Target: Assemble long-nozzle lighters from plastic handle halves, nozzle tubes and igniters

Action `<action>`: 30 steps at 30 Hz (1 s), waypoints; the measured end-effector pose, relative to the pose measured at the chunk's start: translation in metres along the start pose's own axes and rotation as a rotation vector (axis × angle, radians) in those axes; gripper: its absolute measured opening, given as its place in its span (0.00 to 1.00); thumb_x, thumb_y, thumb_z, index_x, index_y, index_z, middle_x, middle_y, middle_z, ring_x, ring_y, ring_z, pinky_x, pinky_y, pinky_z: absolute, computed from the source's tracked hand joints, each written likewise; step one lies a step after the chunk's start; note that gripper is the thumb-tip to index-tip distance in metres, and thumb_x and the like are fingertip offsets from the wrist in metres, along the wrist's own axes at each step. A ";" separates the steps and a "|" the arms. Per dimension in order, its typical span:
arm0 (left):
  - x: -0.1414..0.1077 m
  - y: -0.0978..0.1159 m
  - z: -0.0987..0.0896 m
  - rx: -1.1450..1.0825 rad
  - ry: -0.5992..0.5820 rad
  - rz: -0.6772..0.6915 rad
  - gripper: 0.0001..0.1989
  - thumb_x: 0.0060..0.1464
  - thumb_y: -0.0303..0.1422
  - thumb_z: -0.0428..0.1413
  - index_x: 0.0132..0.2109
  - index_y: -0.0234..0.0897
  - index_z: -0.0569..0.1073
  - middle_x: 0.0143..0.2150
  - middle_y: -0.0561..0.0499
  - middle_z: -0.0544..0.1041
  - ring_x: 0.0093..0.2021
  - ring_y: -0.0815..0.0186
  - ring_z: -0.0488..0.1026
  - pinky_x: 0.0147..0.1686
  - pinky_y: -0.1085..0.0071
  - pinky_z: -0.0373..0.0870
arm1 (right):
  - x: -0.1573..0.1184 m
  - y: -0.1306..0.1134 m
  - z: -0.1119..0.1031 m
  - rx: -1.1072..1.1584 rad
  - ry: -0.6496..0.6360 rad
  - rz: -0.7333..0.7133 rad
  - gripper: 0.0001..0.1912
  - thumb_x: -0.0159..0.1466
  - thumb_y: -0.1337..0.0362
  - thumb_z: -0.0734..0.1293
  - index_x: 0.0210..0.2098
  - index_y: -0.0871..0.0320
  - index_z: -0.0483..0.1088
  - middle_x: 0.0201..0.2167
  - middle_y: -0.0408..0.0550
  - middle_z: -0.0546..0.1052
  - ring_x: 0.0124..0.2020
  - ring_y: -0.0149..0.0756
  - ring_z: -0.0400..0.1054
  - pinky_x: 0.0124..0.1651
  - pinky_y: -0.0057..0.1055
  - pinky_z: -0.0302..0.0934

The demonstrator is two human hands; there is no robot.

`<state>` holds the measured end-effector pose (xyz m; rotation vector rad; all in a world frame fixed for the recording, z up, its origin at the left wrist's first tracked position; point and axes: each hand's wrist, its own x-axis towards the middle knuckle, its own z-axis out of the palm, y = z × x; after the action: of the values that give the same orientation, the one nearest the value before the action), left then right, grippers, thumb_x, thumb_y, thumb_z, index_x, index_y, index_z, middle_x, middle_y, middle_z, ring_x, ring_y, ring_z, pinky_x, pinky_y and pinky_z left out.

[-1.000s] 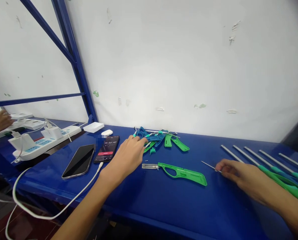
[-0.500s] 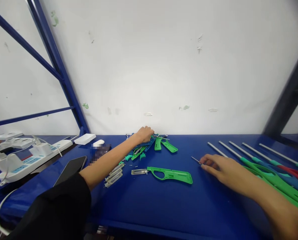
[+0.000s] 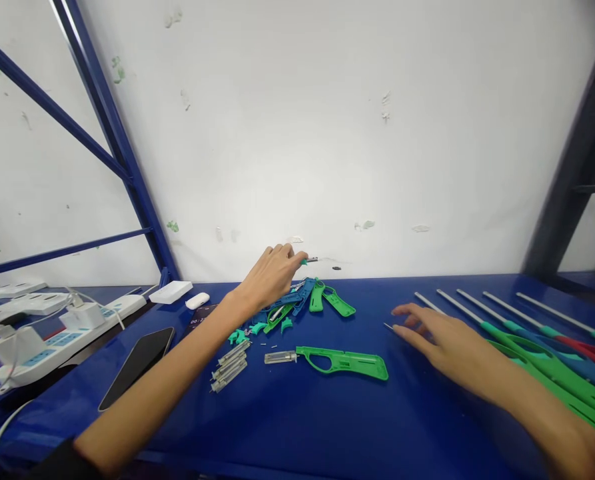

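Observation:
My left hand (image 3: pixel 277 272) is raised above the pile of parts and pinches a small part (image 3: pixel 311 260) with a teal end, a dark metal piece and thin wires. My right hand (image 3: pixel 420 330), fingers bent, holds a thin metal pin (image 3: pixel 388 327) over the table's right half. Between the hands lies a green lighter shell half (image 3: pixel 350 362) with a clear tube (image 3: pixel 280 357) at its left end. Under my left hand are blue shell pieces (image 3: pixel 304 293) and green shell pieces (image 3: pixel 339 303). Several clear tubes (image 3: pixel 230 367) lie to the left, near teal bits (image 3: pixel 238 337).
At right lie several long-nosed lighters (image 3: pixel 542 347) in green, blue and red. A phone (image 3: pixel 138 365), a white earbud case (image 3: pixel 197 301), a white box (image 3: pixel 171 292) and a power strip (image 3: pixel 72 333) are at left. Behind the blue table (image 3: pixel 297 427) stands a white wall.
My left hand has lifted from the pile with the small wired part in its fingers. My right hand has shifted slightly left, still with the pin. The view has tilted a little.

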<state>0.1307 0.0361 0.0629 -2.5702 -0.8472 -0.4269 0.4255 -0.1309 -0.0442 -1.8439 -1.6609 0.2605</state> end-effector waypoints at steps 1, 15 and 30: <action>-0.014 0.006 -0.007 -0.038 0.021 -0.021 0.17 0.74 0.28 0.46 0.63 0.35 0.70 0.51 0.39 0.74 0.49 0.54 0.74 0.50 0.54 0.74 | -0.001 -0.008 0.000 0.031 0.011 0.001 0.28 0.69 0.41 0.61 0.60 0.50 0.70 0.51 0.54 0.81 0.51 0.53 0.76 0.54 0.50 0.68; -0.118 0.047 -0.024 -0.789 -0.077 -0.249 0.16 0.76 0.39 0.46 0.64 0.55 0.70 0.63 0.55 0.75 0.64 0.58 0.69 0.65 0.57 0.63 | -0.021 -0.097 0.016 0.328 -0.399 -0.102 0.19 0.69 0.41 0.66 0.48 0.46 0.76 0.35 0.41 0.81 0.38 0.39 0.75 0.44 0.34 0.66; -0.112 0.056 -0.013 -0.868 -0.063 -0.250 0.16 0.74 0.41 0.49 0.61 0.49 0.75 0.49 0.50 0.82 0.43 0.60 0.76 0.46 0.62 0.71 | -0.014 -0.092 0.017 0.479 -0.133 0.015 0.29 0.67 0.40 0.68 0.58 0.51 0.77 0.33 0.47 0.81 0.28 0.36 0.72 0.30 0.33 0.64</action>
<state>0.0767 -0.0670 0.0138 -3.2639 -1.2098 -0.9675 0.3380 -0.1388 -0.0087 -1.5009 -1.5059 0.7336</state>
